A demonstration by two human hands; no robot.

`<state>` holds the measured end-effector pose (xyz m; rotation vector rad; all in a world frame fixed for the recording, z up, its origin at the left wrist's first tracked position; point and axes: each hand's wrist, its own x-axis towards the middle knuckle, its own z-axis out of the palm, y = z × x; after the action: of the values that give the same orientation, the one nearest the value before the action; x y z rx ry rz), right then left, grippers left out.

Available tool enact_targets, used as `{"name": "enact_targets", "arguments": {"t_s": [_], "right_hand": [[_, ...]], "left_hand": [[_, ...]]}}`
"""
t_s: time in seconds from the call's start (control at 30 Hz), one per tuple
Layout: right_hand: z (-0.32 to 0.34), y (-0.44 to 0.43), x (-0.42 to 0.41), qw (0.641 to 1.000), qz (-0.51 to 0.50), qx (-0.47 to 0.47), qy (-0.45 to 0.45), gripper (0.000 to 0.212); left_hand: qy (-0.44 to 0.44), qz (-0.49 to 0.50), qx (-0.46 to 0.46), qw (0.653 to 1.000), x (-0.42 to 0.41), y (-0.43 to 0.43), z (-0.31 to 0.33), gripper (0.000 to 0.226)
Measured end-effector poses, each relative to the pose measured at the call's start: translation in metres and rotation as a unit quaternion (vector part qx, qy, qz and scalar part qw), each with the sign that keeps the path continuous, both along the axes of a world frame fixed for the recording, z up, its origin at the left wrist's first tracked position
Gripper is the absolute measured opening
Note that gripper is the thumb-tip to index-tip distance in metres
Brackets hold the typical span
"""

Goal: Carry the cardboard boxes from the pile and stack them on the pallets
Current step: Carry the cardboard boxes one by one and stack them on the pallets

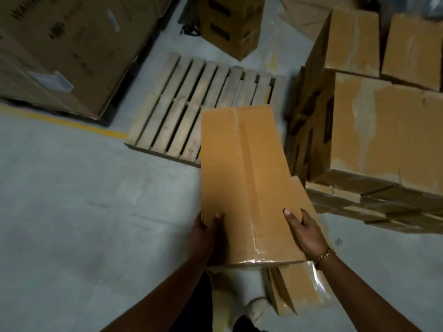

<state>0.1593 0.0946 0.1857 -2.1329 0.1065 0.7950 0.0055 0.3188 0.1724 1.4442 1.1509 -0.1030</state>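
I have a long box [247, 178] held between both hands, just past the middle of my view, running lengthwise from 6 o'clock up toward 12. My left hand [208, 238] grips its near left edge: the thumb is pressed flat on the top face and the fingers are curled under, out of sight. My right hand [304, 233] grips the near right edge the same way, with the thumb and 1 finger showing on top and the rest hidden below. A gold bracelet [324, 255] sits on that wrist. The box is taped along its centre seam, and a loose flap of clear tape [318, 281] hangs from the near end at 5 o'clock.

The box is off the grey floor [72, 212], and in my view its far end overlaps the near right corner of a bare wooden pallet [182, 116] lying at 12 o'clock. At 3 o'clock, just beside the box, stands a stack of boxes [383, 130] with torn, scuffed tops; what it rests on I cannot tell. Large cartons [60, 44] fill the 10 o'clock corner, with a yellow line [72, 123] on the floor in front of them. Another box with dark labels [230, 25] stands beyond the pallet at 12 o'clock. A pale shoe [254, 310] shows at 6 o'clock.
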Motion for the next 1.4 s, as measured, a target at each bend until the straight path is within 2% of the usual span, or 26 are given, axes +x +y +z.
{"name": "enact_targets", "arguments": {"t_s": [0.07, 0.23, 0.37, 0.63, 0.77, 0.97, 1.07, 1.23, 1.4], "right_hand": [[0.008, 0.044, 0.002, 1.0, 0.007, 0.007, -0.001, 0.047], [0.026, 0.145, 0.006, 0.999, 0.003, 0.037, -0.004, 0.023], [0.029, 0.211, 0.023, 0.999, 0.002, 0.051, 0.008, 0.036], [0.004, 0.331, 0.1, 0.997, -0.025, 0.057, 0.041, 0.043], [0.0, 0.395, 0.148, 0.998, -0.013, 0.052, 0.046, 0.045], [0.003, 0.484, 0.209, 0.998, -0.001, 0.043, 0.044, 0.047], [-0.001, 0.528, 0.229, 0.998, -0.008, 0.05, 0.043, 0.047], [-0.012, 0.612, 0.253, 0.998, -0.033, 0.036, 0.047, 0.061], [-0.021, 0.703, 0.264, 0.996, -0.071, 0.021, 0.051, 0.058]], "left_hand": [[-0.013, 0.009, -0.002, 1.0, 0.0, 0.042, 0.01, 0.066], [-0.002, 0.001, 0.045, 0.999, 0.008, 0.144, 0.026, 0.069], [0.002, -0.005, 0.066, 0.998, 0.023, 0.209, 0.036, 0.071], [-0.003, -0.002, 0.07, 0.998, 0.087, 0.326, 0.035, 0.082], [-0.005, 0.001, 0.063, 0.998, 0.134, 0.387, 0.042, 0.075], [0.018, 0.014, 0.059, 0.998, 0.193, 0.476, 0.038, 0.085], [0.015, 0.012, 0.05, 0.999, 0.219, 0.522, 0.037, 0.077], [-0.001, -0.004, 0.028, 1.0, 0.256, 0.615, 0.027, 0.063], [-0.003, -0.035, 0.009, 0.999, 0.287, 0.715, 0.023, 0.06]]}}
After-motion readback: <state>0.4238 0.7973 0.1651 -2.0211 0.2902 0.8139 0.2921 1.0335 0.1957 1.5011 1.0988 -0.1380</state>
